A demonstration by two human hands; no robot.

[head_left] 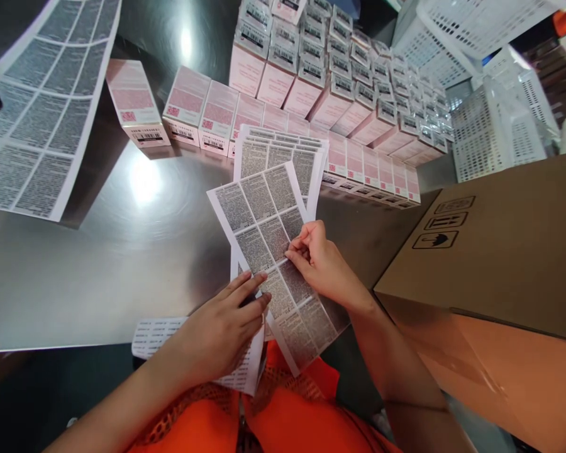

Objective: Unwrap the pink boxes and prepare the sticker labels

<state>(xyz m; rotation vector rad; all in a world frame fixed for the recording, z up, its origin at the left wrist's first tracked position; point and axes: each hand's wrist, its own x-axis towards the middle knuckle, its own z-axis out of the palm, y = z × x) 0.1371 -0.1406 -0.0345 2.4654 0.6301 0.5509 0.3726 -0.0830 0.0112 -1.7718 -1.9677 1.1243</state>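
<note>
A sheet of printed labels (pixel 255 251) lies tilted in front of me, its rows of small grey text blocks parted by white lines. My left hand (pixel 231 321) rests on the sheet's left edge, fingers stretched and slightly apart; its thumb is hidden. Over the middle of the sheet, my right hand (pixel 314 258) is closed, thumb and forefinger pinching at a label's edge. More label sheets (pixel 283 145) lie underneath, partly covered. Below my left hand hangs paper with small repeated print on its backing (pixel 245 371).
Pink and white boxes (pixel 183 107) stand in a row behind the sheets, with stacked barcoded boxes (pixel 306 75) beyond. Another label sheet (pixel 47 94) is at the left on the metal table (pixel 99 270). A cardboard carton (pixel 500 251) and white plastic baskets (pixel 495 126) are at the right.
</note>
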